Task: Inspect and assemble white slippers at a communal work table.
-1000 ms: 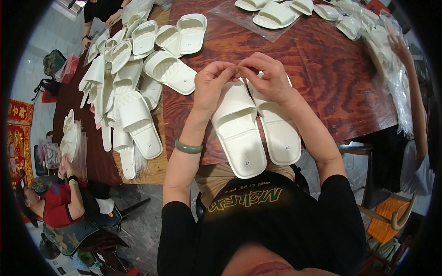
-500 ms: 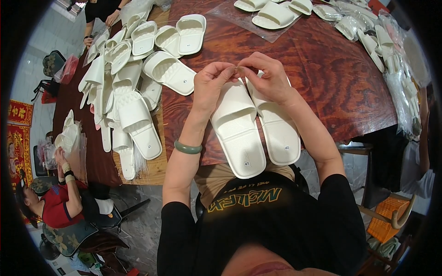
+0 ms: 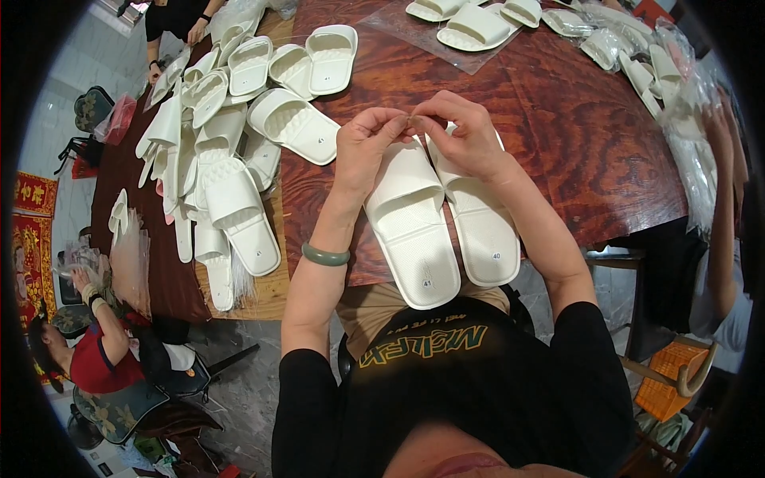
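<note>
**White slide sandals paired at the table edge, fingertips pinched above them**

White slide sandals (image 3: 442, 215) lie side by side on the dark red wooden table (image 3: 574, 135), soles down, heels overhanging the near edge toward the person's lap. Above the toe ends, the left hand (image 3: 362, 147) and the right hand (image 3: 462, 135) meet, thumbs and forefingers narrowed to a pinch on something tiny between them; what it is cannot be made out. A green bangle (image 3: 325, 255) sits on the left wrist.

To the left, a loose heap of white slides (image 3: 215, 159) spreads across the table and a paler board, one single slide (image 3: 293, 126) lying just beside the left hand. At the far side, another pair (image 3: 478, 24) rests on a clear plastic sheet (image 3: 414, 32). Bagged slides (image 3: 637, 56) line the right rim, where another person's arm (image 3: 721, 215) hangs. A seated person in red (image 3: 96, 358) is at lower left, well apart.
</note>
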Tool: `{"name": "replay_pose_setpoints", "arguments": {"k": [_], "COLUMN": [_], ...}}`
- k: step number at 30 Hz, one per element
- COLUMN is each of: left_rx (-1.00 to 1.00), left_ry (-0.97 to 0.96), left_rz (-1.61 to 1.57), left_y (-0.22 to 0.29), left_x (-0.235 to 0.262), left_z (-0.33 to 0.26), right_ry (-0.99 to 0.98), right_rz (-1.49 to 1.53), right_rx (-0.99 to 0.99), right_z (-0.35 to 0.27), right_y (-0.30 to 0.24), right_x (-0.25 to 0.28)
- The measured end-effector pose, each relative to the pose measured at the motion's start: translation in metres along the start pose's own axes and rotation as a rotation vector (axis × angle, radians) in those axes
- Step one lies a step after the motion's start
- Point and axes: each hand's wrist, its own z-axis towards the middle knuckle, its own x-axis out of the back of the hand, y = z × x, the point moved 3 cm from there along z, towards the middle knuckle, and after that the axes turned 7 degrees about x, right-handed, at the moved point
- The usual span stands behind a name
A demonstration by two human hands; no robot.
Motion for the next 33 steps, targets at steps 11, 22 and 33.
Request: {"name": "replay_pose_setpoints", "arguments": {"k": [11, 22, 33], "left_rx": [-0.02, -0.032, -0.054], "left_ry": [0.001, 0.034, 0.067], "left_rz": [0.061, 0.132, 0.219], "left_y": [0.0002, 0.0034, 0.0019], "left_x": [0.0002, -0.0034, -0.0019], "left_z": [0.0001, -0.0023, -0.0029], "right_ry": [-0.022, 0.06, 0.049], "right_rz": [-0.012, -0.259, -0.281], "right_rx": [-0.024, 0.19, 0.211], "right_z": [-0.0002, 0.0042, 0.0038], "right_y": [0.0004, 0.0006, 0.0015], "right_x": [0.0006, 0.005, 0.0027]}}
